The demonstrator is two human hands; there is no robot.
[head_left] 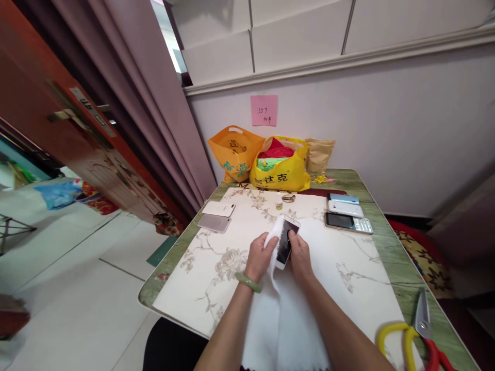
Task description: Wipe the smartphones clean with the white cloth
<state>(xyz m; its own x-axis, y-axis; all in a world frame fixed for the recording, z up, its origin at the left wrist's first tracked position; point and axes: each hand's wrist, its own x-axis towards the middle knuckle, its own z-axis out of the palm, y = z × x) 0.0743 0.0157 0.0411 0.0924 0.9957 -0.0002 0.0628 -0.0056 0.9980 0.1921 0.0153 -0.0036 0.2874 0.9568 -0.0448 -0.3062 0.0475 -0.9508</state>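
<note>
Between my hands, over the table, is a white smartphone with a dark screen facing up. My left hand pinches the edge of a white cloth along the phone's left side. My right hand grips the phone's right edge, its thumb on the screen. The rest of the cloth hangs down between my forearms toward the table's front. A green bangle circles my left wrist. The fingers under the phone and cloth are hidden.
Two phones lie at left; several more, including a keypad phone, lie at right. A small bottle and glasses sit ahead. Orange and yellow bags stand behind. Scissors lie at the front right.
</note>
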